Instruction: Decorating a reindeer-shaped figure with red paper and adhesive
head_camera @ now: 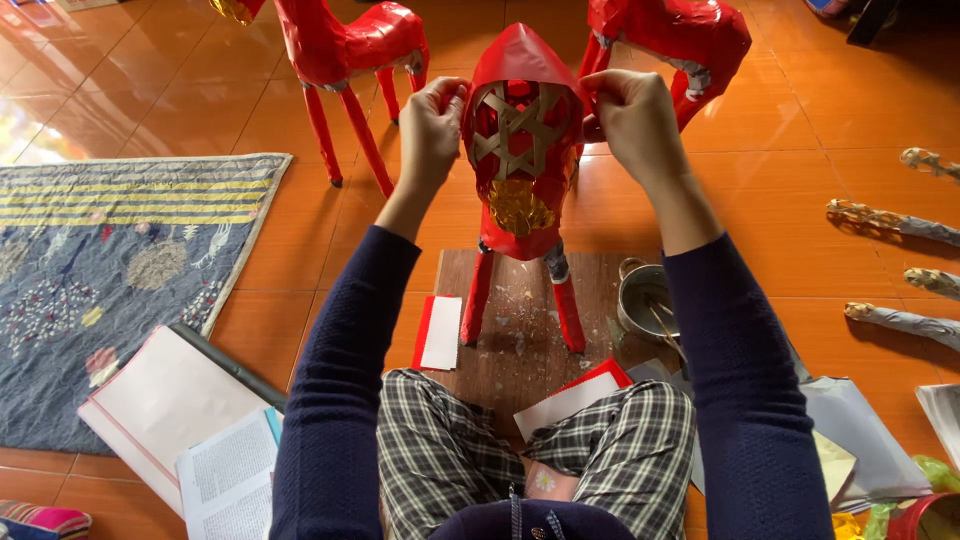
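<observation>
Head view: both hands' fingers point(440, 100) pinch red paper figure point(522, 150) on board point(520, 340).

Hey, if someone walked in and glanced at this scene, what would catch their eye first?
Most striking is the red paper animal standing on a wooden board at centre, its open end showing a woven strip star and gold foil. The left hand and right hand pinch its edges on either side. Two more red figures stand behind on the orange tile floor, and a blue patterned rug lies at left.
</observation>
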